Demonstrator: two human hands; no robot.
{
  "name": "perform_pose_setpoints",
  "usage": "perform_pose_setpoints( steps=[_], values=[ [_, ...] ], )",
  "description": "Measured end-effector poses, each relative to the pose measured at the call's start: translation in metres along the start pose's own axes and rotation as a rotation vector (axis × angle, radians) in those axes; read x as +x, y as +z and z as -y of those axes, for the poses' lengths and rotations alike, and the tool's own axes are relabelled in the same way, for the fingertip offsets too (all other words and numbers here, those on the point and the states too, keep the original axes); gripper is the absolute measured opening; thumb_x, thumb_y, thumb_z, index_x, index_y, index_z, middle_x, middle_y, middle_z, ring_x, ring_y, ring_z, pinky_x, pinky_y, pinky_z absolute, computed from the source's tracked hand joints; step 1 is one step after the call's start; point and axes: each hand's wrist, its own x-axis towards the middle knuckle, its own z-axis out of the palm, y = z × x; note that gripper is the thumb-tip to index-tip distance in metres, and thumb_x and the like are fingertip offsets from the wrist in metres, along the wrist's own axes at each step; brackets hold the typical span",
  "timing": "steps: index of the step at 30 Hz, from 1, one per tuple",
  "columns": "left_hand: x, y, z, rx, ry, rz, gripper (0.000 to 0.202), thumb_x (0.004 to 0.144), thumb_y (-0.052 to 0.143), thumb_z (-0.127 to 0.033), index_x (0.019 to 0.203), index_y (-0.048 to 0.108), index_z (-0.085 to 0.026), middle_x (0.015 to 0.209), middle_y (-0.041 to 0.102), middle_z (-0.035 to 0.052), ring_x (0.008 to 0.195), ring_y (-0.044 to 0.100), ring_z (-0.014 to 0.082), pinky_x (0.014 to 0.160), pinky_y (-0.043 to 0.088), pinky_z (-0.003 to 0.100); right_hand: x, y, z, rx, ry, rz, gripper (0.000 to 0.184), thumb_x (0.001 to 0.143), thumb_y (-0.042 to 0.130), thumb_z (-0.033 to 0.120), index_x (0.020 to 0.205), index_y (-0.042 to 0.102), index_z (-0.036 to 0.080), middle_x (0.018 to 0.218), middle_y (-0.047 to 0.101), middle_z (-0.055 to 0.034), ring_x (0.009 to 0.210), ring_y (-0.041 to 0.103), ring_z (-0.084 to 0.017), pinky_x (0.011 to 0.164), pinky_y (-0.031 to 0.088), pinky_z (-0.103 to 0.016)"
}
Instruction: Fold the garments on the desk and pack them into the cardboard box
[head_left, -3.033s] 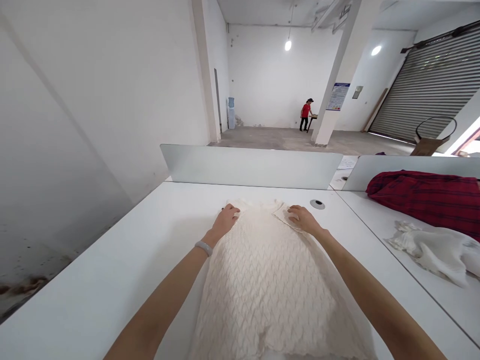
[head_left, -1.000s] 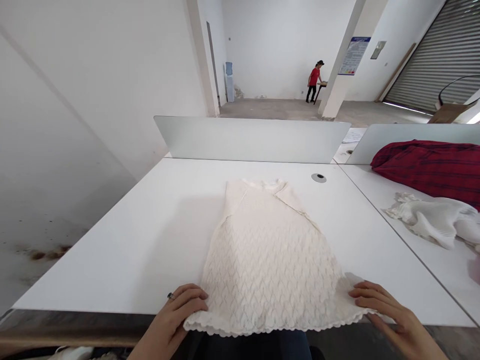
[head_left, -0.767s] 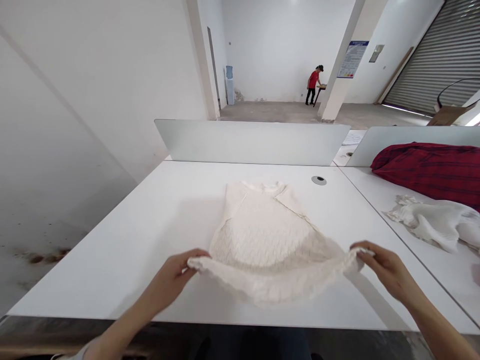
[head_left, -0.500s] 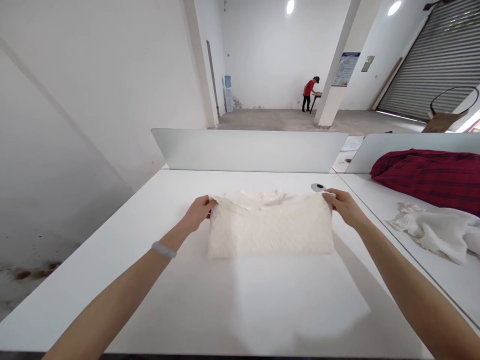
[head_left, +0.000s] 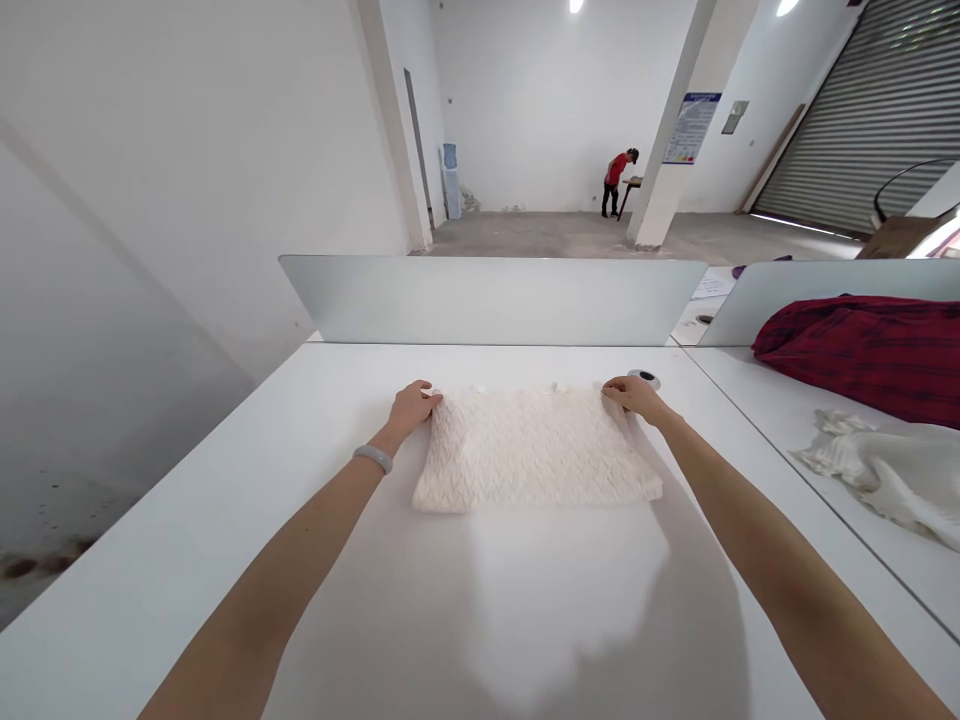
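A cream knitted garment [head_left: 532, 452] lies folded in half on the white table [head_left: 300, 520], forming a flat rectangle. My left hand [head_left: 412, 405] grips its far left corner, fingers closed on the fabric. At the far right corner my right hand [head_left: 634, 396] pinches the edge the same way. Both arms reach forward over the table. A pale bracelet sits on my left wrist.
A grey divider panel [head_left: 487, 300] runs along the table's far edge. A cable hole [head_left: 643, 376] sits just past my right hand. On the neighbouring desk lie a red plaid garment [head_left: 862, 350] and a crumpled white cloth [head_left: 885, 475]. A person in red [head_left: 616, 180] stands far off.
My hands took the hem at the near edge, lifted it and carried it to the far edge, folding the garment in half. It now lies flat, both hands on the far corners.
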Motion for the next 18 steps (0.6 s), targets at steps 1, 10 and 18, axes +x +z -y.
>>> perform_pose_setpoints(
  steps=[1,10,18],
  values=[
    [0.001,0.0,-0.001,0.036,0.004,-0.004,0.045,0.08,0.055,-0.037,0.12,0.053,-0.017,0.106,0.066,0.0102,0.087,0.064,0.0195,0.073,0.047,0.028,0.001,0.0,0.003,-0.017,-0.004,0.002,0.027,0.078,0.053,0.037,0.088,0.066,0.016,0.089,0.064,-0.0091,0.08,0.055,-0.019,0.064,0.044,-0.027],
    [0.004,-0.002,-0.031,0.258,0.167,0.159,0.06,0.074,0.059,-0.047,0.125,0.051,-0.017,0.138,0.047,0.0138,0.124,0.046,0.0281,0.098,0.037,0.034,0.011,0.002,0.032,-0.197,-0.048,0.195,0.045,0.069,0.063,0.056,0.098,0.067,0.021,0.102,0.065,-0.0092,0.097,0.057,-0.028,0.078,0.043,-0.034],
    [-0.005,-0.004,-0.049,0.322,0.221,0.285,0.044,0.07,0.061,-0.037,0.111,0.06,-0.02,0.131,0.055,0.0108,0.118,0.052,0.0278,0.09,0.045,0.033,0.017,0.012,0.048,-0.276,-0.031,0.401,0.048,0.062,0.07,0.04,0.106,0.066,0.02,0.113,0.063,-0.011,0.103,0.058,-0.029,0.08,0.048,-0.034]
  ],
)
